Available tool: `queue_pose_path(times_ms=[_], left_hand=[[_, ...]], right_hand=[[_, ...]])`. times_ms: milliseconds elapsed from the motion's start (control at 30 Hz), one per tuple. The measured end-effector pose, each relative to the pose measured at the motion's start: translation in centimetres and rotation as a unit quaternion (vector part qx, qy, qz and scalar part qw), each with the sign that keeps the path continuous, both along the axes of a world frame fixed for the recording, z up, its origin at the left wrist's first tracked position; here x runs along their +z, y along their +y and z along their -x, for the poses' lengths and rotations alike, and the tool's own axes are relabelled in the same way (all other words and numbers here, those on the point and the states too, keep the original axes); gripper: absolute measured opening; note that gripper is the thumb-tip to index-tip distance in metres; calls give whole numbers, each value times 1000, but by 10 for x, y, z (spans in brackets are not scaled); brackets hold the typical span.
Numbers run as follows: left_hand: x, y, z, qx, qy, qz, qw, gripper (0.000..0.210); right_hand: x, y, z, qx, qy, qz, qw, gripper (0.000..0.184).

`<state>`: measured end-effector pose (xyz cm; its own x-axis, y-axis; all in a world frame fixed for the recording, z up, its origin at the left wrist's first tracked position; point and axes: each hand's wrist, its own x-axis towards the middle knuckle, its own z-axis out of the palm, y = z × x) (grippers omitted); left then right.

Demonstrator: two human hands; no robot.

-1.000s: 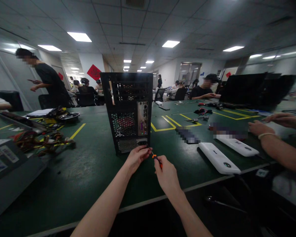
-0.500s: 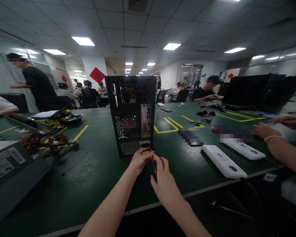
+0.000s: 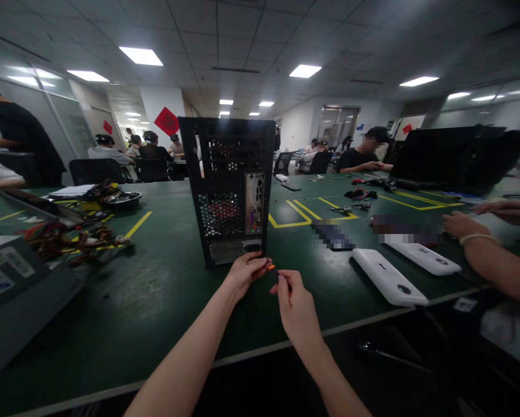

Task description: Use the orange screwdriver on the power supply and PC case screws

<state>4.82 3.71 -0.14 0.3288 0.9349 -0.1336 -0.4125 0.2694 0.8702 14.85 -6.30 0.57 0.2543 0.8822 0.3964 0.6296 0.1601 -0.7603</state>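
A black computer case [image 3: 236, 185] stands on the green table with its back panel facing me. At its lower right corner, beside the power supply's socket, my left hand [image 3: 245, 272] has thumb and fingers closed together; what they pinch is too small to make out. My right hand [image 3: 298, 298] grips the black and orange handle of a screwdriver [image 3: 274, 275], just right of the left fingertips. The screwdriver's tip is hidden near those fingertips.
A grey power supply unit [image 3: 14, 289] and tangled cables [image 3: 81, 234] lie on the left. Two white power banks [image 3: 388, 278] and a phone [image 3: 333, 234] lie to the right. Another person's hands [image 3: 471, 227] work at the right edge. Black monitors [image 3: 442, 156] stand behind.
My right hand and the screwdriver have drawn slightly down and right, and its shaft no longer shows. The left hand stays by the case's lower corner. The view has shifted slightly.
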Motion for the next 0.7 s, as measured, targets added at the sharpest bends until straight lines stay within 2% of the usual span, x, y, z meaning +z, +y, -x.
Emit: queue_pose_path(times_ms=[100, 167, 300, 400, 500, 567, 600, 633, 700], left_hand=[[-2, 2, 0, -2, 5, -5, 1000, 37], [-3, 4, 0, 2, 7, -3, 1000, 38], [-5, 5, -1, 7, 10, -7, 1000, 40], [-4, 4, -1, 7, 13, -10, 1000, 40], [-2, 2, -1, 6, 14, -11, 1000, 39], [-1, 1, -2, 6, 12, -14, 1000, 38], [0, 1, -2, 6, 11, -15, 1000, 37], [0, 1, -1, 7, 11, -15, 1000, 37], [0, 0, -1, 6, 11, -15, 1000, 37]], right_hand=[[-2, -1, -7, 40, 75, -2, 996, 15], [-2, -1, -6, 48, 21, -8, 999, 15], [4, -1, 1, -9, -166, -22, 986, 13], [8, -1, 2, -20, -183, -12, 983, 10], [5, 1, -2, 6, -77, 3, 997, 10], [1, 3, -4, 46, 63, 23, 997, 12], [-2, 4, -5, 66, 155, 38, 985, 14], [-4, 6, -4, 85, 255, 56, 962, 17], [-6, 9, -2, 117, 445, 95, 883, 20]])
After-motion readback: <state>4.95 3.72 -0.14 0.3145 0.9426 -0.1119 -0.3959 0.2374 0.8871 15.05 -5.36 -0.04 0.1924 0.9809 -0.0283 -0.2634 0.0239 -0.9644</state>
